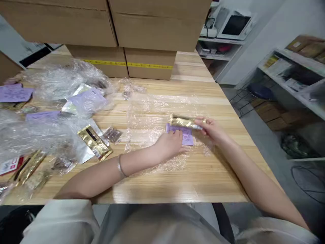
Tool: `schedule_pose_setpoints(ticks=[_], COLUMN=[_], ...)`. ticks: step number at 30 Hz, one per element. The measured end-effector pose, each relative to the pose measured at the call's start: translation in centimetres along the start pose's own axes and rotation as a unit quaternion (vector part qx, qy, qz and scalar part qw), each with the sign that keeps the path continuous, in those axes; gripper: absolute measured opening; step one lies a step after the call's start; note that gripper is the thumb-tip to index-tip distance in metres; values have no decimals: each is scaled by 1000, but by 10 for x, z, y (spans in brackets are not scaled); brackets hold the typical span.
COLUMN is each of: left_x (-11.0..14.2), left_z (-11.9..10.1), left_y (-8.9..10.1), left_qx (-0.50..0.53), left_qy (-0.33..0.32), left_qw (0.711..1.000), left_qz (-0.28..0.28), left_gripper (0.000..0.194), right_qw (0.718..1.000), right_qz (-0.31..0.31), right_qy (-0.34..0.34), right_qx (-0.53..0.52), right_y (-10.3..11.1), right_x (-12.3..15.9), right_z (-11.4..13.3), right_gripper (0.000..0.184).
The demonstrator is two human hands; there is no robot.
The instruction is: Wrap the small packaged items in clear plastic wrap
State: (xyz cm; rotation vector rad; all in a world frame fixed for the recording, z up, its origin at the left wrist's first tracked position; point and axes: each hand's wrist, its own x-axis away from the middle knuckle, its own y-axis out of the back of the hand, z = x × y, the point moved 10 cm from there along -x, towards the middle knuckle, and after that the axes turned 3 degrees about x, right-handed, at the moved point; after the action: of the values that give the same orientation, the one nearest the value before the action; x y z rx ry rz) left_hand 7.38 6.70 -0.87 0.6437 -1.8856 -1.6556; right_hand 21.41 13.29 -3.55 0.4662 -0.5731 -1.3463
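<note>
Low over the table, my right hand [209, 128] pinches one end of a gold foil sachet [184, 121], which looks slightly blurred. Beneath that sachet lies a purple printed card [188, 138] on a sheet of clear bubble wrap [152, 112]. My left hand [169, 146] rests on the card's left part, its fingers bent and close together; it hides part of the card. A bracelet [121, 166] circles the left wrist. Left of that forearm are another gold sachet [95, 142] and a small clear packet of dark bits [112, 135].
Cardboard boxes [152, 27] stand stacked at the table's back. Crumpled clear plastic [61, 79], purple cards [15, 94] and several packets cover the left side. Beyond the right table edge are shelves [299, 91] and a microwave [235, 25].
</note>
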Motion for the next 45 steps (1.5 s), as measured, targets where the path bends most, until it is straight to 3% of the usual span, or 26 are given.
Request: schedule_pose_setpoints(ticks=[3, 6, 7, 9, 11, 12, 15, 18, 21, 25, 28, 32, 36, 38, 41, 43, 45], left_x=[34, 70, 81, 100, 114, 117, 117, 111, 109, 116, 122, 124, 125, 124, 123, 124, 124], left_z=[13, 48, 62, 81, 89, 90, 87, 86, 94, 109, 105, 107, 101, 100, 99, 102, 112], left_y=[12, 22, 23, 21, 16, 13, 5, 5, 11, 18, 16, 6, 7, 9, 19, 28, 31], left_qx=[31, 114, 149, 192, 203, 197, 162, 153, 210, 309, 306, 245, 206, 189, 190, 221, 268], left_qy=[-107, -121, -106, -91, -90, -92, -90, -92, -85, -54, -66, -49, -82, -85, -95, -91, -49], left_qw=[994, 986, 983, 977, 974, 975, 982, 984, 972, 948, 949, 968, 975, 978, 972, 959, 943], left_qz=[-18, -5, 6, 29, 43, 43, 26, -14, -56, -61, -35, -6, -13, -31, -95, -154, -191], left_gripper=[42, 33, 30, 32, 51, 58, 51, 26, 28, 41, 91, 101, 121, 113, 63, 34, 26], right_qw=[970, 929, 930, 935, 913, 902, 887, 867, 865, 921, 961, 981, 990, 992, 991, 985, 969], right_qz=[-115, -156, -123, 23, 164, 193, 153, 83, 58, 46, 32, 13, -25, -32, -41, -59, -98], right_qy=[58, 106, 135, 219, 281, 294, 310, 342, 369, 304, 222, 153, 92, 65, 61, 82, 131], right_qx=[205, 318, 318, 279, 247, 249, 307, 352, 334, 240, 164, 122, 107, 101, 111, 139, 187], right_y=[7, 12, 8, -16, -43, -51, -64, -70, -67, -51, -41, -37, -30, -29, -28, -24, -15], right_x=[6, 22, 28, 45, 70, 79, 85, 81, 77, 61, 46, 35, 29, 27, 23, 22, 24], right_z=[24, 52, 60, 76, 84, 85, 85, 92, 101, 93, 76, 61, 48, 41, 35, 37, 47], right_gripper=[53, 51, 49, 41, 53, 64, 71, 47, 23, 29, 35, 36, 41, 43, 43, 42, 39])
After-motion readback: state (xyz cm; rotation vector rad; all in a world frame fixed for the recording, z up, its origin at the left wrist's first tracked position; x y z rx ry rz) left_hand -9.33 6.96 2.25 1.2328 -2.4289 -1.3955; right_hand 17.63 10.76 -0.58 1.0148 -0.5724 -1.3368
